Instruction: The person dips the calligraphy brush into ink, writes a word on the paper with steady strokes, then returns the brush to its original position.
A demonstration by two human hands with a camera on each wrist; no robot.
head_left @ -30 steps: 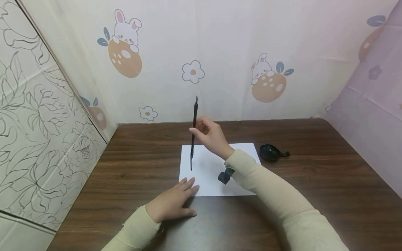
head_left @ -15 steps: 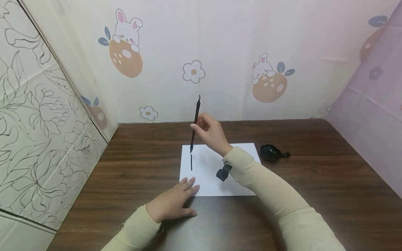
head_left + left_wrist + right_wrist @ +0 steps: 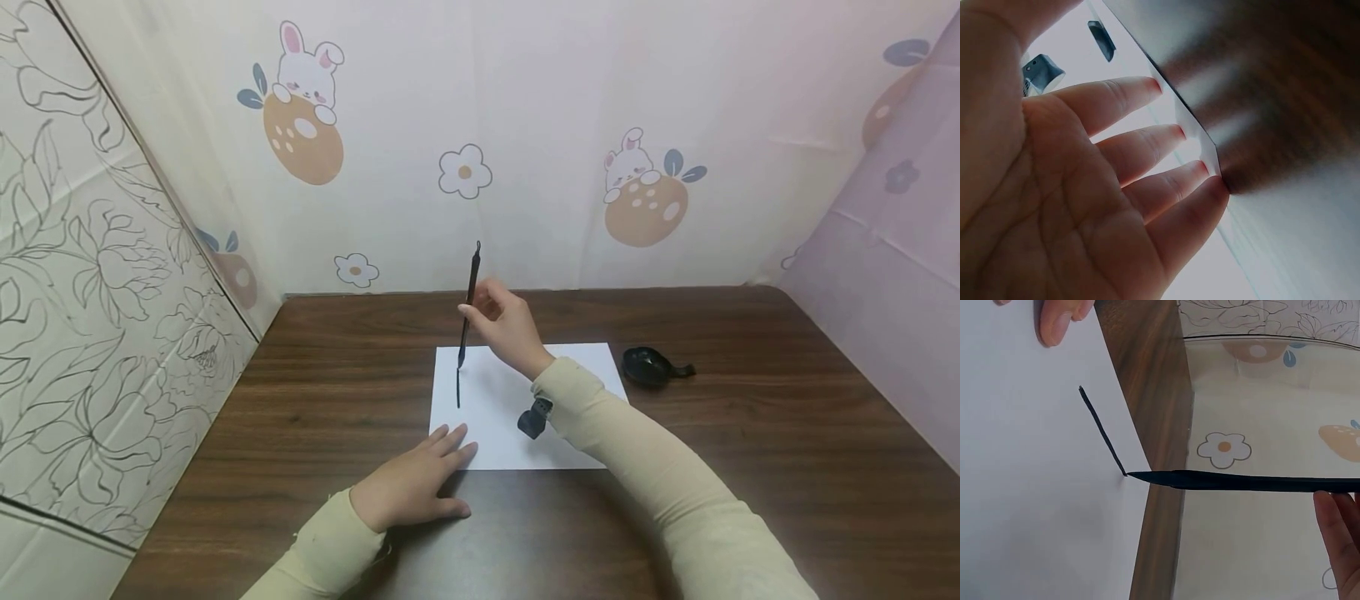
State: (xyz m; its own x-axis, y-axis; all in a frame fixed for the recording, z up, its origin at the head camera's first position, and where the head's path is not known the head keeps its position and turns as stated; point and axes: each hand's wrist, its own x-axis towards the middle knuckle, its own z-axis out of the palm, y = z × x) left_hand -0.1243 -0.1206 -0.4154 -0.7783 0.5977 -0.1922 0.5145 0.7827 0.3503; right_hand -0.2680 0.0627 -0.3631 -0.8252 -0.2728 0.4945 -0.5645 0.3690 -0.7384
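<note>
My right hand pinches a dark brush by the middle of its handle and keeps it nearly upright. Its pointed tip is right at the upper end of a black stroke on the white sheet of paper. In the right wrist view that stroke runs straight from the brush tip toward the left hand. My left hand rests flat with fingers spread, fingertips over the near left corner of the paper. The left wrist view has the palm with its fingers straight.
A small black dish with a short handle stands just right of the paper. Under everything is a dark wooden table. Behind it hangs a pale curtain printed with rabbits and flowers. A patterned panel stands along the left.
The brush lifted off the lower stroke and moved up the paper, and its tip is now lowered to the stroke's top end. The left hand stays in place.
</note>
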